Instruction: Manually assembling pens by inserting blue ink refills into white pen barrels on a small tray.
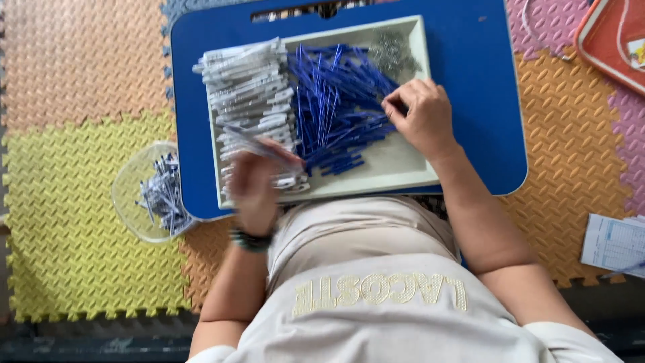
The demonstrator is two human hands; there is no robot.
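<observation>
A pale tray [396, 171] lies on a blue lap table [477, 81]. It holds a stack of clear pen barrels [248, 87] on the left, a heap of blue pen refills [332, 101] in the middle and small metal springs [393, 50] at the far right corner. My left hand [252, 185], blurred, holds a clear pen barrel [259, 144] over the tray's near left part. My right hand [420, 117] rests on the right edge of the refill heap, fingers pinching among the refills.
A clear plastic bowl [127, 195] with several assembled pens stands on the yellow foam mat left of the table. An orange tray [611, 40] sits at the far right, a printed paper sheet [615, 242] at the near right. Foam mats cover the floor.
</observation>
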